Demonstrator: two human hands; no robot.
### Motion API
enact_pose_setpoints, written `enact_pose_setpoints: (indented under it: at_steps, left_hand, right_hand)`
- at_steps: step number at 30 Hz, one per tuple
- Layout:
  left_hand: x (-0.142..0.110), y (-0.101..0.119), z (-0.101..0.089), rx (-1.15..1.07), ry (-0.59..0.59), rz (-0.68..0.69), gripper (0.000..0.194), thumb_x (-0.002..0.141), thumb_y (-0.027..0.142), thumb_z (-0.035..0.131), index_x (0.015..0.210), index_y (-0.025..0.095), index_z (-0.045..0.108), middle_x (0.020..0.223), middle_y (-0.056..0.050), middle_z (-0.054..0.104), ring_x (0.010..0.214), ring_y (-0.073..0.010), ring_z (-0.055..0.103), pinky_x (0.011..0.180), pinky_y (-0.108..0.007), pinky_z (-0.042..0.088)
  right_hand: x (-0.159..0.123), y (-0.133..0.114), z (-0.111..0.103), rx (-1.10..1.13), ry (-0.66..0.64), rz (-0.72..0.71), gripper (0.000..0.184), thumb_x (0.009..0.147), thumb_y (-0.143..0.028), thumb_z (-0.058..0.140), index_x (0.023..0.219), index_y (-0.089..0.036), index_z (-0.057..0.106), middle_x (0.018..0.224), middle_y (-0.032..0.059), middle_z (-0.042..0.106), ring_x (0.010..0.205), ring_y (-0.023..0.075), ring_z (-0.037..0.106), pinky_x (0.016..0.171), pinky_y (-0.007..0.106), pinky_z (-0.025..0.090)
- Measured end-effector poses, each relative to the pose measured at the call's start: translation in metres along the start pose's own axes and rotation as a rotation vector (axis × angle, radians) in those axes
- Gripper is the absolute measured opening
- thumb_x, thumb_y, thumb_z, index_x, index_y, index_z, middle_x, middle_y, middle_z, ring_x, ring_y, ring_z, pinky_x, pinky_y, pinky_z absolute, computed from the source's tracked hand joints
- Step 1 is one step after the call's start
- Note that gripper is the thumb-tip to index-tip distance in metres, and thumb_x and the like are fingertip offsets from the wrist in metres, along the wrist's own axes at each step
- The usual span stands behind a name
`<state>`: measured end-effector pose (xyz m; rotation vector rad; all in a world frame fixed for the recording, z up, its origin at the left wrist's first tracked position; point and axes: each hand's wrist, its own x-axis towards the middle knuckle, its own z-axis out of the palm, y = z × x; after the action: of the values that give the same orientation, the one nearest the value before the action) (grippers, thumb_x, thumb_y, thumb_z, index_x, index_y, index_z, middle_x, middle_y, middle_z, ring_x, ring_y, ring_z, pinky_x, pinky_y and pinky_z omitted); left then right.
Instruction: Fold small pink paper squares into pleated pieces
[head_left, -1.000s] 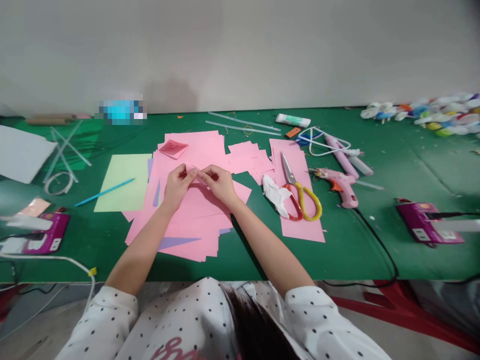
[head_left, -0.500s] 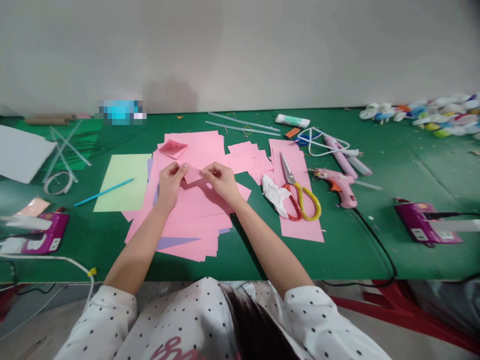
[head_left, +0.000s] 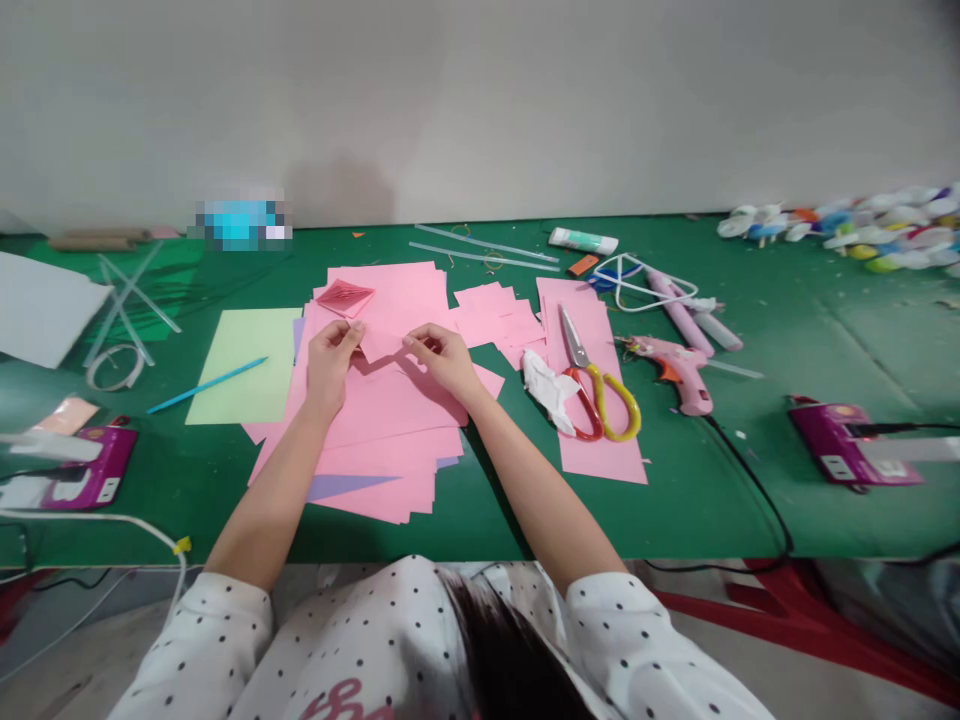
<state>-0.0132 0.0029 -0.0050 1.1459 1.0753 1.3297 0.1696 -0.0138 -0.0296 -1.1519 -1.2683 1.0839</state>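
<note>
Between my hands is a small piece of pink paper (head_left: 381, 342), raised a little above a loose stack of pink sheets (head_left: 397, 405). My left hand (head_left: 330, 360) is closed, pinching the paper's left side between thumb and fingers. At its right edge, my right hand (head_left: 442, 358) is also closed in a pinch, thumb against forefinger. A folded, pleated pink paper piece (head_left: 345, 297) lies on the stack just beyond my left hand. Small pink paper squares (head_left: 496, 318) are spread to the right of my right hand.
Scissors (head_left: 589, 375) with red and yellow handles rest on a pink sheet beside a crumpled white tissue (head_left: 547, 388). Further right is a pink glue gun (head_left: 675, 368). A blue pencil (head_left: 210, 385) crosses a pale green sheet (head_left: 255, 340). Purple power strips (head_left: 847, 445) sit at both sides.
My left hand has shifted slightly left, and the small pink paper has turned a little in my fingers. My right hand stays in nearly the same place.
</note>
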Motion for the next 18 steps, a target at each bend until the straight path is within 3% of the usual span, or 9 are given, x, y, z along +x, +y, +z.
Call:
enact_pose_setpoints:
  at_steps: [7, 18]
  left_hand:
    - [0.0019, -0.0005, -0.0015, 0.006, 0.06, -0.038, 0.028, 0.077, 0.043, 0.078, 0.083, 0.019, 0.067, 0.065, 0.001, 0.062, 0.055, -0.0086, 0.06, 0.049, -0.018, 0.045]
    - [0.0032, -0.0004, -0.0032, -0.006, 0.068, -0.044, 0.031, 0.077, 0.046, 0.078, 0.089, 0.019, 0.07, 0.066, 0.001, 0.064, 0.058, -0.0091, 0.063, 0.048, -0.017, 0.044]
  right_hand:
    - [0.0009, -0.0002, -0.0025, 0.018, 0.05, 0.029, 0.027, 0.08, -0.046, 0.068, 0.078, -0.02, 0.064, 0.063, -0.0026, 0.058, 0.057, 0.0112, 0.05, 0.056, 0.026, 0.04]
    - [0.0031, -0.0012, -0.0062, 0.028, 0.058, 0.034, 0.031, 0.077, -0.05, 0.07, 0.075, -0.02, 0.062, 0.068, -0.0013, 0.057, 0.063, 0.0124, 0.049, 0.059, 0.027, 0.04]
